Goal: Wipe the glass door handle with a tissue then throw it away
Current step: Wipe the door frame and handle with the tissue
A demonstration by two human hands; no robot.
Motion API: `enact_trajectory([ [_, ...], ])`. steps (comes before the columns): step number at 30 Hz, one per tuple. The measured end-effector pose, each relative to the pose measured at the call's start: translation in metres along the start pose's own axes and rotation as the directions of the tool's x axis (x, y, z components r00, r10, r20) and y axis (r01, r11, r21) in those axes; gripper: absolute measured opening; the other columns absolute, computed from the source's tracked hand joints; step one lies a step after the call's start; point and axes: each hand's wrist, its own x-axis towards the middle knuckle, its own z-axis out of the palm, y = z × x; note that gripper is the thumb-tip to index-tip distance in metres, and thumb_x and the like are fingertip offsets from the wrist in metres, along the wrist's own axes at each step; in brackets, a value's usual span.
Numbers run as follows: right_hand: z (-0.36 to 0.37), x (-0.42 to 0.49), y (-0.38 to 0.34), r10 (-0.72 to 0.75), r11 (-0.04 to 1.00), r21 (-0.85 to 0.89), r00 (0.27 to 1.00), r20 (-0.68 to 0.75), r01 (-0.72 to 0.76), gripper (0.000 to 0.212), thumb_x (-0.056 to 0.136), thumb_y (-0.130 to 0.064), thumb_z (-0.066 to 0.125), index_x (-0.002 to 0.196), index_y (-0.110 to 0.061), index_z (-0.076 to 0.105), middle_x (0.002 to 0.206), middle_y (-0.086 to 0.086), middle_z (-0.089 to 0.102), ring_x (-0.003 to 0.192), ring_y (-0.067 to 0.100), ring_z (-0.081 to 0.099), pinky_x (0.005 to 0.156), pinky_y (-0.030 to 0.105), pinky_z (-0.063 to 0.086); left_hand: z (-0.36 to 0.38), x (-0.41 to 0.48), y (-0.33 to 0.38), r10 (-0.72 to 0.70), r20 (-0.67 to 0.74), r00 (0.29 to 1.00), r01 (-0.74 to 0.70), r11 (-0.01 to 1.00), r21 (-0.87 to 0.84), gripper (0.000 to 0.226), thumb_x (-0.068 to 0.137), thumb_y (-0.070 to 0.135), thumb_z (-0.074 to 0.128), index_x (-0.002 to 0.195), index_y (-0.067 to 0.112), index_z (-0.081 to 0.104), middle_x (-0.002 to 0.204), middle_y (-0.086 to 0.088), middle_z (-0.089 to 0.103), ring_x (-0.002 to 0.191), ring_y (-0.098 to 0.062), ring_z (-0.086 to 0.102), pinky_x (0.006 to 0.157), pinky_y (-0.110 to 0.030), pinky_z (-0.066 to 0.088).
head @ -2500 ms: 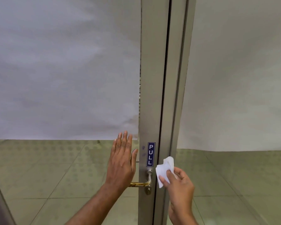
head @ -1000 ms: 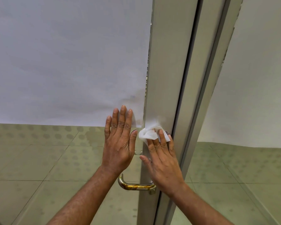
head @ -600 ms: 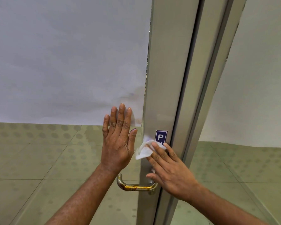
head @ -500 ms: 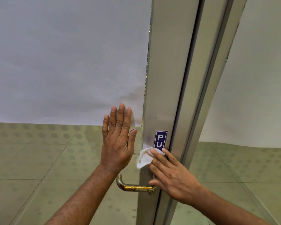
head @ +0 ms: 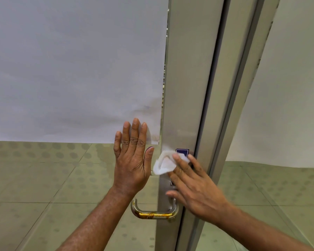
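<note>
My right hand (head: pixel 194 187) presses a crumpled white tissue (head: pixel 163 163) flat against the metal door frame (head: pixel 183 105), over the blue PULL sticker (head: pixel 182 152), which is mostly hidden. The tissue sits above the worn brass-coloured door handle (head: pixel 152 213), a curved lever at the frame's lower part, and does not touch it. My left hand (head: pixel 132 160) lies flat on the glass pane just left of the frame, fingers spread upward, holding nothing.
White paper (head: pixel 76 69) covers the upper glass of the left pane, and more covers the right pane (head: pixel 288 105). A green tiled floor (head: pixel 43 178) shows through the lower glass. A second metal frame post (head: pixel 243 105) runs beside the door edge.
My right hand has slid the tissue up and down over the PULL sticker on the frame; it now sits a little higher than half a second ago. My left hand stays planted on the glass.
</note>
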Motion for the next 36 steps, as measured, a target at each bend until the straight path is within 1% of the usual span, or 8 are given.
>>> enact_trajectory([
  [5,0.013,-0.027,-0.003,-0.135,0.989,-0.038,0.984,0.116,0.141,0.062,0.107,-0.054,0.030,0.147,-0.010,0.044,0.161,0.011,0.032,0.157,0.025,0.004,0.126,0.044,-0.006,0.004,-0.001,-0.001,-0.001,-0.009,1.000,0.002,0.999,0.046,0.059,0.113,0.040,0.019,0.166,0.019,0.003,0.176,0.001,-0.005,0.163,-0.020,-0.003,0.132,-0.042,-0.004],
  [11,-0.013,0.014,0.008,0.051,0.998,-0.021,0.991,-0.123,-0.054,0.072,0.105,-0.055,0.033,0.157,-0.007,0.023,0.164,0.014,0.021,0.157,0.030,0.008,0.126,0.050,0.001,0.009,0.000,-0.002,0.007,-0.050,0.999,-0.004,0.998,0.068,0.059,0.113,0.038,0.019,0.166,0.019,0.004,0.176,0.001,-0.005,0.163,-0.020,-0.001,0.132,-0.043,-0.002],
  [14,-0.010,0.011,0.005,0.010,1.000,-0.011,0.998,-0.064,-0.011,0.075,0.105,-0.055,0.032,0.159,-0.006,0.013,0.165,0.016,0.017,0.156,0.032,0.006,0.126,0.050,0.001,0.009,-0.001,-0.001,0.014,-0.055,0.998,-0.009,0.997,0.083,0.059,0.113,0.038,0.020,0.166,0.019,0.004,0.176,0.001,-0.005,0.163,-0.020,-0.002,0.132,-0.043,-0.002],
  [20,0.009,-0.024,-0.004,-0.168,0.984,-0.030,0.967,0.192,0.177,0.065,0.107,-0.055,0.023,0.151,-0.009,0.040,0.162,0.010,0.032,0.156,0.027,0.009,0.124,0.046,-0.002,0.011,-0.001,-0.002,0.013,-0.049,0.999,-0.007,0.994,0.110,0.059,0.112,0.039,0.018,0.166,0.019,0.002,0.176,0.001,-0.007,0.163,-0.020,-0.004,0.132,-0.042,-0.004],
  [24,-0.012,-0.004,0.008,-0.119,0.992,-0.038,0.993,0.026,0.120,0.060,0.107,-0.053,0.029,0.147,-0.009,0.042,0.158,0.010,0.039,0.156,0.025,0.014,0.126,0.048,0.003,0.011,-0.002,-0.002,0.023,-0.065,0.998,-0.016,0.993,0.113,0.059,0.112,0.038,0.019,0.166,0.018,0.004,0.176,0.000,-0.006,0.163,-0.021,-0.002,0.132,-0.043,-0.002],
  [27,-0.026,0.016,0.014,-0.027,1.000,-0.011,0.994,-0.102,0.026,0.066,0.106,-0.053,0.034,0.153,-0.007,0.033,0.161,0.012,0.032,0.156,0.025,0.011,0.126,0.051,0.007,0.011,-0.002,-0.002,0.018,-0.070,0.997,-0.010,0.994,0.108,0.059,0.112,0.036,0.021,0.166,0.017,0.006,0.176,-0.001,-0.004,0.163,-0.022,0.000,0.132,-0.043,-0.001],
  [31,-0.016,0.004,0.007,-0.103,0.995,-0.007,0.994,-0.022,0.103,0.062,0.108,-0.050,0.031,0.155,-0.009,0.028,0.162,0.012,0.029,0.157,0.026,0.008,0.126,0.049,0.003,0.011,-0.001,-0.002,0.027,-0.076,0.997,-0.019,0.994,0.107,0.059,0.112,0.036,0.021,0.166,0.017,0.005,0.176,0.000,-0.004,0.163,-0.021,-0.001,0.132,-0.042,-0.002],
  [36,-0.007,-0.011,0.008,-0.150,0.988,-0.018,0.988,0.022,0.151,0.049,0.109,-0.044,0.032,0.144,-0.012,0.045,0.156,0.008,0.043,0.156,0.022,0.015,0.127,0.047,-0.001,0.011,-0.001,-0.002,0.022,-0.064,0.998,-0.015,0.994,0.111,0.059,0.112,0.037,0.020,0.166,0.017,0.005,0.176,-0.001,-0.004,0.163,-0.021,-0.002,0.133,-0.042,-0.002],
])
